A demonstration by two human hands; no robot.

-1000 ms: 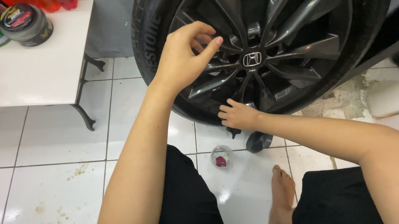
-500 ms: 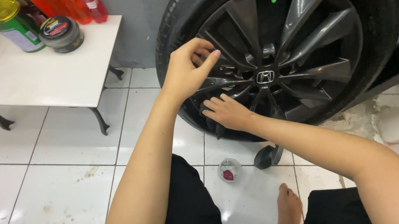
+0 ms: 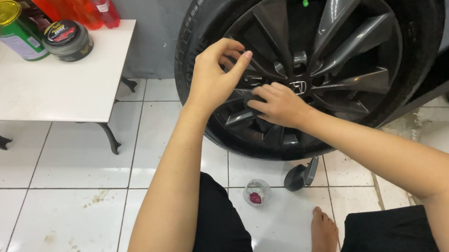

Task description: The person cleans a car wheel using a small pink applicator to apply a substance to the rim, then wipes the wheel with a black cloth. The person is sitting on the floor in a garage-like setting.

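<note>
At the far left a white low table (image 3: 53,85) stands on the tiled floor (image 3: 50,216). A green can with a gold lid (image 3: 5,24) and a flat round tin with a dark lid (image 3: 67,39) sit at its back edge, with red bottles (image 3: 78,8) behind them.

Moving right, the person's left hand (image 3: 216,77) is raised in front of the left part of the car wheel (image 3: 312,61). Its fingers are curled, with thumb and forefinger drawn together near a dark spoke; whether they pinch anything cannot be told. Just to its right and a little lower, the right hand (image 3: 278,103) lies on the spokes beside the hub in the middle of the wheel. Its fingers press flat against the rim and are loosely spread, not clenched; whether it holds anything under the palm cannot be told. The wheel thus lies straight ahead of both hands, touching the right one.

Below the wheel, on the floor between the person's knees, stand a small clear jar with something red inside (image 3: 256,192) and, to its right, a black tipped-over lid-like piece (image 3: 301,174). A bare foot (image 3: 322,238) rests near them.
</note>
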